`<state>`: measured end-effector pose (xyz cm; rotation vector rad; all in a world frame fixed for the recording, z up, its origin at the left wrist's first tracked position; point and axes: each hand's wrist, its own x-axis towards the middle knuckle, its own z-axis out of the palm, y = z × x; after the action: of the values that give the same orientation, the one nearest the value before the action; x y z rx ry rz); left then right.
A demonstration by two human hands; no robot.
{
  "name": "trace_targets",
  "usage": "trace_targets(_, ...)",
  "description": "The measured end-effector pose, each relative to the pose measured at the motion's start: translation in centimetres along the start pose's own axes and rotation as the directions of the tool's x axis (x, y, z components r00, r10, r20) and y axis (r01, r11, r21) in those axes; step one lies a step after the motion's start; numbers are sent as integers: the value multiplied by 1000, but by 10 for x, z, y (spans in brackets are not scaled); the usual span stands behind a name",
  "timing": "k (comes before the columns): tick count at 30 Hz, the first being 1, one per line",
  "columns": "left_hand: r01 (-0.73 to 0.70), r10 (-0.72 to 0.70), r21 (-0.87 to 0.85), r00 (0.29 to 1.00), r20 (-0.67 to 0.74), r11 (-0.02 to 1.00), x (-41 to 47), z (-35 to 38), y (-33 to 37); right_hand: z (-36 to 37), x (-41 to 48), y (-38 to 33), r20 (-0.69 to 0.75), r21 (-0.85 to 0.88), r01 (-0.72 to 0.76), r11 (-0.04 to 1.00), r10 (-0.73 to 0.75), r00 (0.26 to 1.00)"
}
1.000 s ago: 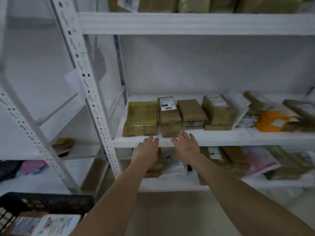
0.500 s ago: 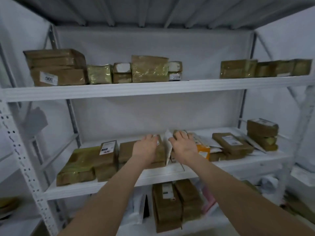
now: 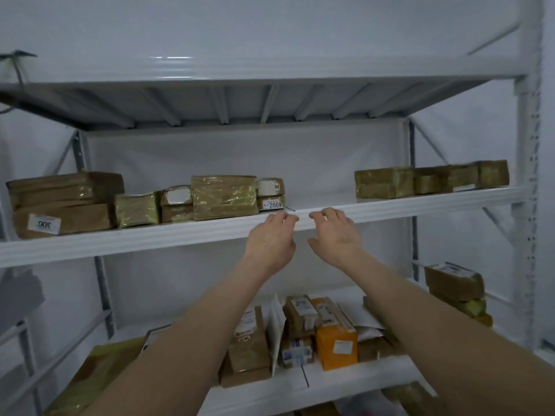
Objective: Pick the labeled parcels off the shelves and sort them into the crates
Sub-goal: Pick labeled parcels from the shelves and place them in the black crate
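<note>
Both my arms reach up toward the upper shelf [image 3: 180, 235]. My left hand [image 3: 271, 240] and my right hand [image 3: 336, 235] hover side by side at its front edge, fingers loosely curled, holding nothing. Just left of my left hand stand two small stacked parcels: the lower labeled parcel [image 3: 271, 203] reads 2000, the upper parcel [image 3: 269, 186] has a white label. Beside them stands a taller tape-wrapped brown parcel [image 3: 223, 197]. More brown parcels sit at the shelf's left end [image 3: 64, 204] and right end [image 3: 429, 180].
The shelf below [image 3: 345, 382] holds an orange box [image 3: 336, 340], upright brown parcels [image 3: 249, 340], a white envelope and a stack at the right [image 3: 456, 288]. White steel uprights frame the rack on both sides [image 3: 528, 205]. No crate is in view.
My view has tilted upward from the lower shelves. Both hands rose from the middle shelf's parcels to the front edge of the upper shelf, still holding nothing.
</note>
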<state>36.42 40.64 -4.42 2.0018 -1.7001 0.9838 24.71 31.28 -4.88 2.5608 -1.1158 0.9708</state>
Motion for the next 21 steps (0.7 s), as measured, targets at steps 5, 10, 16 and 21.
trace_targets(5,-2,17,110,991,-136,994,63,3,-28,-8,72,2,-27,239,-89,967,98,995)
trace_targets(10,149,-117,120,964,-239,982,117,-7,-73,-1,145,-10,110,604,-201,771,169,979)
trace_targets(16,402,-395,65,914,-95,913,156,-7,-118,26,199,-15,260,667,-301,682,166,951)
trace_targets(21,412,-417,213,908,-24,886,158,2,-119,38,220,-21,422,650,-406,643,139,896)
